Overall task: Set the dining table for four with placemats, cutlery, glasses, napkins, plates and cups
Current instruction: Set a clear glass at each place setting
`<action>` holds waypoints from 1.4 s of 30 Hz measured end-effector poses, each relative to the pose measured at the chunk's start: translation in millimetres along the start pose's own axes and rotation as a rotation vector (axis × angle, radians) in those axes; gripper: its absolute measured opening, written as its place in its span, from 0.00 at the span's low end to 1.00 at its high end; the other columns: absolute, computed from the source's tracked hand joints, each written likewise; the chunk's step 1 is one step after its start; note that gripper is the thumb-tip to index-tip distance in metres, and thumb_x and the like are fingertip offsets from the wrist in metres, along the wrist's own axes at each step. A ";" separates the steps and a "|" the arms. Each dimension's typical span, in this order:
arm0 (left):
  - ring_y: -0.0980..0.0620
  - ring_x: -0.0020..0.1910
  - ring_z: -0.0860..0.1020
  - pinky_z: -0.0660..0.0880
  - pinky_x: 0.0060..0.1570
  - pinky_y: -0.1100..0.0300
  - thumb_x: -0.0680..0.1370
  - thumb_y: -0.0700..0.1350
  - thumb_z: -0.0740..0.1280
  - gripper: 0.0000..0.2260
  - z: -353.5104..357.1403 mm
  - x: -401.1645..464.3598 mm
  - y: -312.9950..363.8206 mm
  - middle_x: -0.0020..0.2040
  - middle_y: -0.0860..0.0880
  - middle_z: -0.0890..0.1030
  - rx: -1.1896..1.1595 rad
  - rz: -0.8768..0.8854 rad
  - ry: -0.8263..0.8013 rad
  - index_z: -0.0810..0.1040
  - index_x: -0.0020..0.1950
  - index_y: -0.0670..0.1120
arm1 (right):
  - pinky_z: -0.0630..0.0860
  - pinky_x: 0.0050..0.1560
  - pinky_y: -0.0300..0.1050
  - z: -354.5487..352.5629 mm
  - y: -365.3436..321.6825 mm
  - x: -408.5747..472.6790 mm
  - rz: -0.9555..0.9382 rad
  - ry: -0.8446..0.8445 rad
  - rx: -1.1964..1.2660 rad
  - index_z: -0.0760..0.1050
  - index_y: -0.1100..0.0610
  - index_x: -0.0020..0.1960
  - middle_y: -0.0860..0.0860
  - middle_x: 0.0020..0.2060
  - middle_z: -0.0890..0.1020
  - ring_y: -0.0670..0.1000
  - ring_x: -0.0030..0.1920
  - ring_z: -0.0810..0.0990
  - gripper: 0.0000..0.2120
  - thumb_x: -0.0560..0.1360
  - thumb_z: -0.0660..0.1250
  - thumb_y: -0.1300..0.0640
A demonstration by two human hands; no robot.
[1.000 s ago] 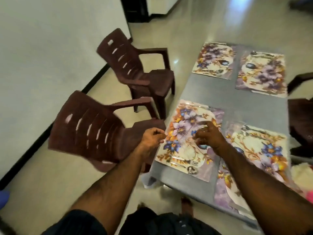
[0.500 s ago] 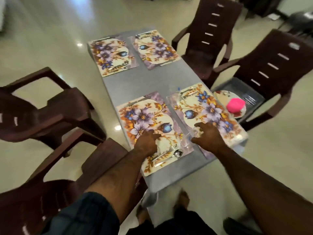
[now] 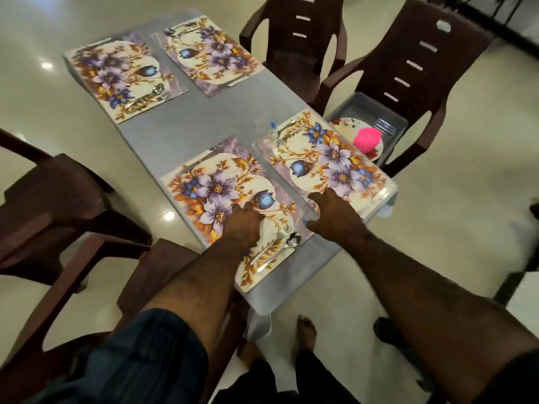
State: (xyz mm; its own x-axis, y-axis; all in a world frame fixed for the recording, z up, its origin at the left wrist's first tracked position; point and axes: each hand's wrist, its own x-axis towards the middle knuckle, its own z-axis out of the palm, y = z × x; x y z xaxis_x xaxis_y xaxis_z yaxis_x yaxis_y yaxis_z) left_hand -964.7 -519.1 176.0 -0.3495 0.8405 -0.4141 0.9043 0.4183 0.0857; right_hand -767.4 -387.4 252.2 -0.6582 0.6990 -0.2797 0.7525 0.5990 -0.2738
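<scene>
Now both hands lie on the near floral placemats on the grey table: left hand pressing one mat, its grip unclear, right hand spread wide on the other. Cutlery seems laid, so glasses, plates and cups look due next, from the clear plastic bin on the chair beyond the right grip.

Glossy cream floor, lamp glare reflected; grey desk ringed by dark brown plastic chairs.
</scene>
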 end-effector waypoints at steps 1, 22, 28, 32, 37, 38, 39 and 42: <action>0.37 0.66 0.71 0.78 0.61 0.47 0.76 0.49 0.73 0.22 -1.1 -1.0 0.5 0.70 0.45 0.71 -0.010 -0.012 0.000 0.79 0.70 0.58 | 0.76 0.56 0.53 -0.5 -1.9 -1.2 0.009 -0.007 0.004 0.71 0.53 0.74 0.58 0.64 0.74 0.63 0.59 0.79 0.36 0.71 0.78 0.43; 0.39 0.65 0.79 0.78 0.59 0.47 0.79 0.49 0.69 0.20 -57.1 -5.8 0.8 0.67 0.44 0.79 -0.186 -0.094 0.130 0.77 0.71 0.49 | 0.74 0.69 0.57 -41.7 44.5 -11.9 0.032 -0.037 0.089 0.60 0.49 0.81 0.56 0.77 0.65 0.61 0.73 0.70 0.52 0.65 0.84 0.44; 0.40 0.64 0.78 0.79 0.60 0.45 0.80 0.53 0.69 0.19 -160.1 3.0 57.3 0.67 0.45 0.80 -0.258 -0.009 0.424 0.79 0.70 0.51 | 0.71 0.73 0.55 -94.7 126.1 -5.0 0.073 0.042 0.196 0.63 0.52 0.81 0.60 0.75 0.67 0.63 0.72 0.73 0.47 0.69 0.83 0.50; 0.42 0.60 0.79 0.79 0.55 0.48 0.79 0.55 0.69 0.19 -190.4 25.9 115.7 0.64 0.45 0.81 -0.246 0.033 0.527 0.81 0.68 0.49 | 0.74 0.69 0.60 -107.3 170.7 -0.3 0.025 0.061 0.217 0.65 0.55 0.79 0.61 0.74 0.69 0.65 0.69 0.75 0.42 0.72 0.81 0.51; 0.40 0.61 0.78 0.77 0.57 0.47 0.77 0.53 0.68 0.18 -185.6 81.3 243.9 0.62 0.45 0.80 -0.260 0.041 0.505 0.81 0.65 0.49 | 0.78 0.64 0.59 -114.8 293.4 26.7 0.002 -0.008 0.258 0.64 0.51 0.79 0.58 0.71 0.69 0.63 0.64 0.79 0.44 0.69 0.80 0.43; 0.40 0.62 0.78 0.77 0.57 0.47 0.77 0.53 0.68 0.18 -180.7 90.8 271.2 0.62 0.45 0.80 -0.262 0.051 0.478 0.81 0.65 0.49 | 0.78 0.63 0.58 -120.0 315.8 25.5 0.016 -0.016 0.266 0.63 0.50 0.79 0.58 0.70 0.70 0.62 0.62 0.80 0.45 0.69 0.79 0.42; 0.40 0.62 0.78 0.76 0.57 0.48 0.77 0.52 0.69 0.18 -175.8 100.6 299.9 0.62 0.45 0.80 -0.258 0.067 0.449 0.81 0.65 0.49 | 0.79 0.62 0.57 -127.3 340.5 23.0 0.039 -0.016 0.280 0.64 0.50 0.79 0.58 0.69 0.70 0.62 0.60 0.81 0.44 0.68 0.80 0.43; 0.39 0.61 0.78 0.76 0.55 0.47 0.77 0.53 0.69 0.18 -159.8 127.5 364.6 0.61 0.43 0.79 -0.232 0.089 0.358 0.80 0.64 0.47 | 0.78 0.61 0.53 -149.7 396.8 10.7 0.067 -0.029 0.265 0.65 0.51 0.79 0.57 0.69 0.70 0.62 0.59 0.81 0.42 0.71 0.80 0.47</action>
State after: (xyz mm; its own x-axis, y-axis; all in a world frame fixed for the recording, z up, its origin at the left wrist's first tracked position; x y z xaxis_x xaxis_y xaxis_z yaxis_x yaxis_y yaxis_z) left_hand -718.8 -204.4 299.3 -0.3726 0.9261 -0.0593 0.8701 0.3709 0.3247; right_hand -472.3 -83.7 278.3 -0.6101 0.7200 -0.3306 0.7646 0.4256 -0.4841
